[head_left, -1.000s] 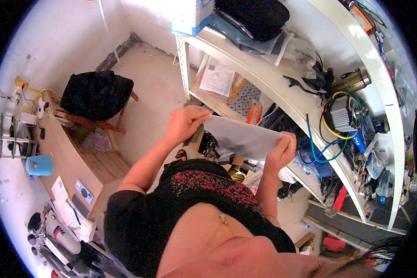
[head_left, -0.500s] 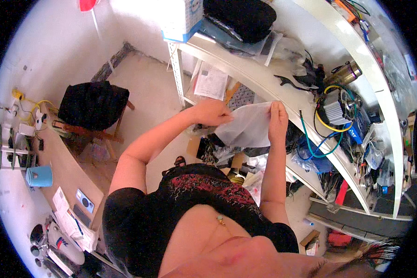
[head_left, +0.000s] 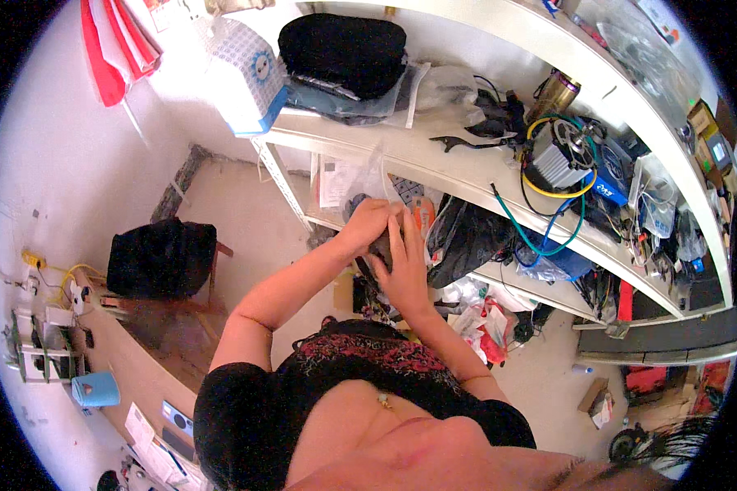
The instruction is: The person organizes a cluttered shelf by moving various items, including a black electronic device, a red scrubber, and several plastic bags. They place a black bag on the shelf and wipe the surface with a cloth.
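two hands: both meet in front of the chest, pressed together on a bunched grey cloth (head_left: 382,248).
left edge: white wall, with a narrow counter (head_left: 131,368) along it carrying a blue cup (head_left: 96,389) and small gear.
black bag: a black bag (head_left: 160,258) sits on a wooden stool (head_left: 184,327), just beside the counter.
open floor: bare pale floor (head_left: 246,213) lies between the bag and the shelf leg, the widest free room in view.
left hand: left hand (head_left: 368,227) comes in from the lower left, fingers curled over the top of the cloth, closed on it.
cloth: held in the air just in front of the lower shelf, folded small; most of it is hidden by the hands, so its long axis cannot be told.
right hand: right hand (head_left: 404,263) lies flat over the cloth with fingers pointing up and away, pressing it against the left hand.
shelf edge: the white shelf (head_left: 434,159) runs from upper left down to the right, its front edge close above the hands.
on shelf: a black cushion-like bag (head_left: 342,51), a patterned box (head_left: 246,74), yellow and green cables (head_left: 561,176).
right side: crowded shelves and plastic bags (head_left: 483,315) on the floor, little free room.
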The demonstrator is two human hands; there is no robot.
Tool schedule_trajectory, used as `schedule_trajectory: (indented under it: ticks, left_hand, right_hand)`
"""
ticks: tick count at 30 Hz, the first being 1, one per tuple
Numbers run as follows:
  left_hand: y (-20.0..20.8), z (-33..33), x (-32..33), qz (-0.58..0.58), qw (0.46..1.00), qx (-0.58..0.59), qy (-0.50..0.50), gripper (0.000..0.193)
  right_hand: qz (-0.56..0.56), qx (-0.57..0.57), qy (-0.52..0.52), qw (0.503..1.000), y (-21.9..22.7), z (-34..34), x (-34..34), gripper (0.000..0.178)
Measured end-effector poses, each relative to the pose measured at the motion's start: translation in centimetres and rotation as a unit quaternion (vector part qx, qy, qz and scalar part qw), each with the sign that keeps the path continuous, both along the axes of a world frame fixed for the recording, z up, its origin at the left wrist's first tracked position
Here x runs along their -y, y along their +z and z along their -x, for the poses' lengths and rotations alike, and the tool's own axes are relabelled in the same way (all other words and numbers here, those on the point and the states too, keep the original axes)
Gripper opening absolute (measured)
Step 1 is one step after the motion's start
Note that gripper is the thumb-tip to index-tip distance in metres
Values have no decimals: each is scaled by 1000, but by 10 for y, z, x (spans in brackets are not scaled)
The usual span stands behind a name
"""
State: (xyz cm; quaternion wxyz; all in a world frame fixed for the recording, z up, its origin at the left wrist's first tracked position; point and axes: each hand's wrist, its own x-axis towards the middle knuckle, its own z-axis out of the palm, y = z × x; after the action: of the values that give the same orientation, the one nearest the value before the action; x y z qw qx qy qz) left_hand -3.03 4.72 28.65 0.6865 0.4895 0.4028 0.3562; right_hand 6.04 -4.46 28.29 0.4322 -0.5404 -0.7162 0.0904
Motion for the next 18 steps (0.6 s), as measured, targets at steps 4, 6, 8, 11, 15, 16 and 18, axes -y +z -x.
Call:
schedule_trajectory:
  ticks: [4, 6, 8, 11, 15, 16, 18]
  left_hand:
    - [10, -3, -5, -53, 993, -85, -55, 23]
    - [26, -3, -14, -186, 950, -212, -133, 23]
    - [32, -10, -36, -366, 848, -354, -149, 25]
    - [61, -37, -62, -521, 770, -329, -168, 30]
    - [151, -87, -49, -309, 924, -174, -143, 32]
    - [159, -98, -50, -226, 963, -28, -144, 32]
    - [191, -97, -37, -212, 963, 104, -128, 27]
  right_hand:
    - [-12, 61, 6, 998, -5, -23, -1, 54]
    - [7, -102, 1, 995, -3, -37, 5, 42]
    - [37, -302, -14, 953, -10, -48, 17, 39]
    - [63, -540, 50, 838, -28, -73, 39, 35]
    - [343, -531, 202, 748, -28, -97, 55, 38]
    - [300, -502, 219, 781, -45, -84, 51, 33]
    - [251, -409, 245, 842, -47, -70, 30, 36]
